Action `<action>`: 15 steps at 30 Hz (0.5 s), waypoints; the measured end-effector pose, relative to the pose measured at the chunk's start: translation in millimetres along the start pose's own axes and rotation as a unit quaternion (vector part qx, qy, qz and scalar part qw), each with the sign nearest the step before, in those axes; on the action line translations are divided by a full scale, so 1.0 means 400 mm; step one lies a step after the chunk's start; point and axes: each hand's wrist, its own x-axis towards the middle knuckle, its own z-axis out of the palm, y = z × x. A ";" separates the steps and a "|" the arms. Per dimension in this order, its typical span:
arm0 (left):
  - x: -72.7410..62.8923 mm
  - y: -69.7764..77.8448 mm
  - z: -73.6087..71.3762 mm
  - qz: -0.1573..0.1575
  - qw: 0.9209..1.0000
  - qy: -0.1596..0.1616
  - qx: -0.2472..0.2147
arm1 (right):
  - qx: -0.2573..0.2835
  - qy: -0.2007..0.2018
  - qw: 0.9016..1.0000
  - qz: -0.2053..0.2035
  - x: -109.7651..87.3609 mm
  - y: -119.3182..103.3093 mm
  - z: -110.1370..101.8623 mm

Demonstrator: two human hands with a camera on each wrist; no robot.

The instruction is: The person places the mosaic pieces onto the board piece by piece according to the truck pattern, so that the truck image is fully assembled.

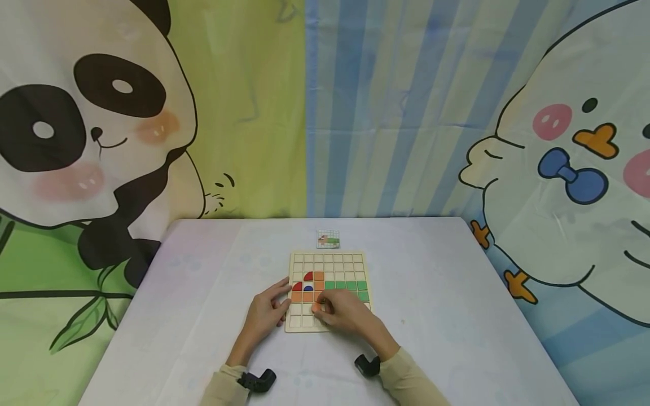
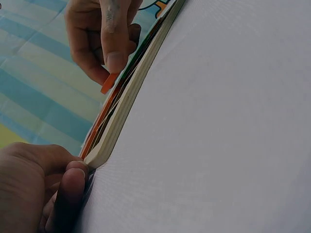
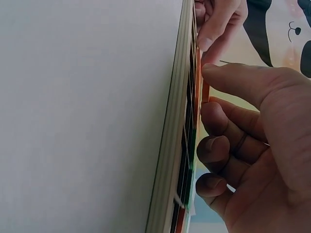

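Note:
A wooden grid board (image 1: 327, 259) lies on the table with red, blue, orange and green tiles in some of its squares. At the board's left edge is my left hand (image 1: 265, 310), its thumb and forefinger gripping the rim near a corner in the left wrist view. My right hand (image 1: 347, 310) is over the lower middle of the board. Between its thumb and forefinger it pinches an orange tile (image 2: 109, 83), held tilted just above the board's surface. The other fingers of that hand are curled in the right wrist view.
A small picture card (image 1: 328, 239) with a coloured grid pattern lies just beyond the board. The white table (image 1: 431, 270) spreads around both. Behind it hangs a cloth (image 1: 244, 113) printed with cartoon animals. Each wrist carries a black camera mount (image 1: 258, 381).

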 end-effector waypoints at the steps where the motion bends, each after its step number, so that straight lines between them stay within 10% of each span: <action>1: 0.000 0.000 0.000 -0.001 1.000 -0.001 0.000 | -0.001 -0.001 1.000 -0.002 0.003 -0.002 0.002; 15: 0.003 -0.001 -0.005 0.005 1.000 -0.010 -0.007 | -0.008 -0.017 1.000 -0.023 0.040 -0.019 0.025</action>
